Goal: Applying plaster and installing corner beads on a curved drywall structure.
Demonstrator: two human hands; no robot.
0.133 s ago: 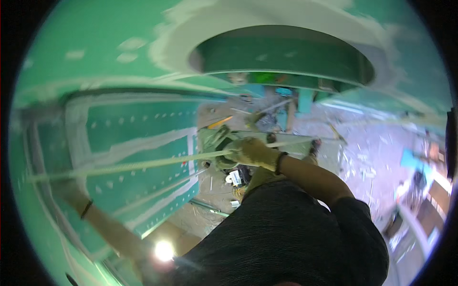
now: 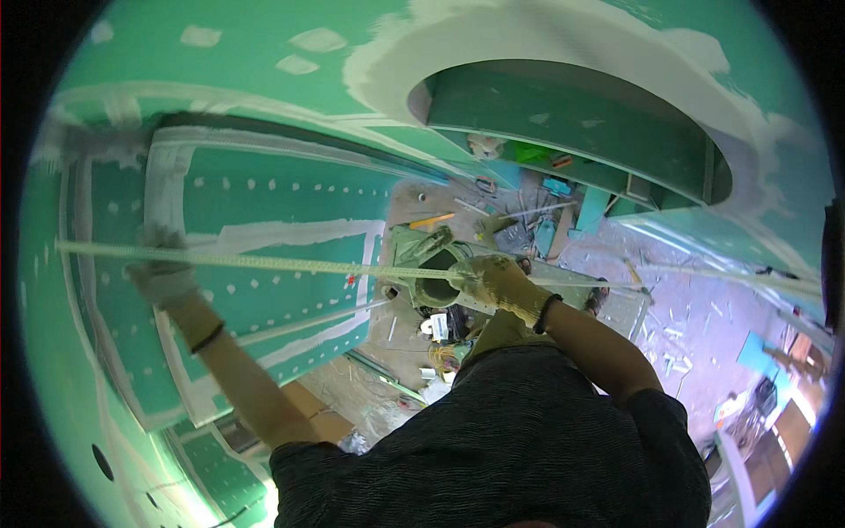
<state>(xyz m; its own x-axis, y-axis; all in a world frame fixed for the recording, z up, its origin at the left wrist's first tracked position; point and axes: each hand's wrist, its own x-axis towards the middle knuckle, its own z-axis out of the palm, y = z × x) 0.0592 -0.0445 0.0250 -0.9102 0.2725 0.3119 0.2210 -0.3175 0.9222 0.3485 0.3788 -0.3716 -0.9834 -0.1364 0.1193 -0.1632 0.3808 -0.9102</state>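
Observation:
A long, thin, pale perforated strip (image 2: 290, 263), like drywall corner bead, stretches across the view from the left wall past my body to the right. My right hand (image 2: 497, 283), in a soiled pale knit glove, is closed around it near the middle. At the left, my gloved left hand (image 2: 165, 275) is raised with the strip crossing over its fingers. Those fingers are smeared by motion, so their grip is unclear. Just beyond my right hand stands a bucket (image 2: 422, 289) with residue on its rim, on a work platform (image 2: 620, 310).
Green wallboard (image 2: 273, 207) with pale filler bands and dots rises at the left. Ahead is a rounded recess (image 2: 563, 101) in the wall. Scraps and tools litter the floor (image 2: 695, 308), with a yellow-handled tool (image 2: 431, 220) beyond the bucket. A cardboard piece (image 2: 317, 414) lies lower left.
My left hand has risen toward the strip, and its fingers now overlap it. The strip's left end sits higher in view. The whole view has shifted, and my right hand keeps its hold.

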